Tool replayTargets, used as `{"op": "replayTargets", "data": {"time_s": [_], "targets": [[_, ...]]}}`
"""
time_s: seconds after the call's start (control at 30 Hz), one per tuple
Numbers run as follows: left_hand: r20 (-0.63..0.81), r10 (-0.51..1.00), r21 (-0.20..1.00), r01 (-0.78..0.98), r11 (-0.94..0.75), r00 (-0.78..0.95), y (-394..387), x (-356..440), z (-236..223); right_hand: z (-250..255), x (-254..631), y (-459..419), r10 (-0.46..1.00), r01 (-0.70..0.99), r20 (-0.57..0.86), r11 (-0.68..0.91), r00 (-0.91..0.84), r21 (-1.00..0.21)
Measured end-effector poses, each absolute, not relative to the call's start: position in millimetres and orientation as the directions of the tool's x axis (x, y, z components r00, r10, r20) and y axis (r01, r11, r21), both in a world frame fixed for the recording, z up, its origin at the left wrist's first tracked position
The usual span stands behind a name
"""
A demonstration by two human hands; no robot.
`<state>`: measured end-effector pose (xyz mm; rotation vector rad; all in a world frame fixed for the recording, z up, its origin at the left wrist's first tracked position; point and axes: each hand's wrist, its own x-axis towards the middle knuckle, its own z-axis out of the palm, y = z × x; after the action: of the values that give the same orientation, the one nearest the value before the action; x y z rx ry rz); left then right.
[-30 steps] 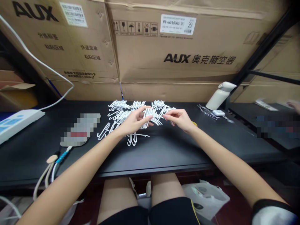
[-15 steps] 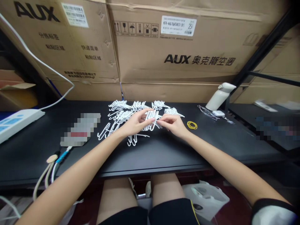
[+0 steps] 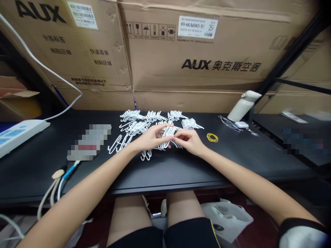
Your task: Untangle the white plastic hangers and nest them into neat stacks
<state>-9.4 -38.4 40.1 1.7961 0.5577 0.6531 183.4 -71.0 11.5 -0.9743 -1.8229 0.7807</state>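
Between my hands is a small bundle of white hooks (image 3: 168,132), lifted just above the black table (image 3: 165,175). My left hand (image 3: 152,137) is closed around the bundle, fingers behind and thumb in front. From the other side my right hand (image 3: 190,140) pinches at the bundle's right edge; its fingertips touch the hooks there. Around them lie several piles of white hooks (image 3: 133,114) in rough rows, and a few loose hooks (image 3: 146,155) rest nearest the table's front. To the right of my right hand sit yellow rubber bands (image 3: 212,137).
A white bottle (image 3: 241,106), glasses (image 3: 229,124) and a white earphone case (image 3: 241,125) stand at the back right. On the left are a blurred-out device (image 3: 89,143) with cables and a white power strip (image 3: 23,136). Large cardboard boxes (image 3: 196,79) wall off the back.
The bundle has tilted and come slightly lower and nearer to me. My right hand has shifted a little left and down, closer against the hooks.
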Motion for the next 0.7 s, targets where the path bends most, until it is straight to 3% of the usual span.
{"op": "replayTargets", "data": {"time_s": [0.13, 0.27, 0.4, 0.53, 0.7], "targets": [[0.190, 0.733, 0.954, 0.052, -0.294, 0.654, -34, -12, 46, 11, 182, -70, 0.887, 0.265, 0.427, 0.461, -0.178, -0.847], [0.249, 0.896, 0.968, -0.082, -0.235, 0.369, -22, -18, 52, 8, 185, -67, 0.899, 0.242, 0.438, 0.430, -0.022, -0.870], [0.183, 0.972, 0.957, -0.252, -0.142, 0.149, -10, -24, 55, 5, 182, -65, 0.870, 0.371, 0.423, 0.492, -0.254, -0.788], [0.139, 0.982, 0.946, -0.309, -0.094, 0.125, -7, -26, 56, 3, 167, -61, 0.750, 0.454, 0.375, 0.640, -0.545, -0.620], [0.113, 0.981, 0.954, -0.294, -0.063, 0.156, -9, -23, 53, 4, 153, -52, 0.691, 0.474, 0.332, 0.698, -0.642, -0.537]]}}
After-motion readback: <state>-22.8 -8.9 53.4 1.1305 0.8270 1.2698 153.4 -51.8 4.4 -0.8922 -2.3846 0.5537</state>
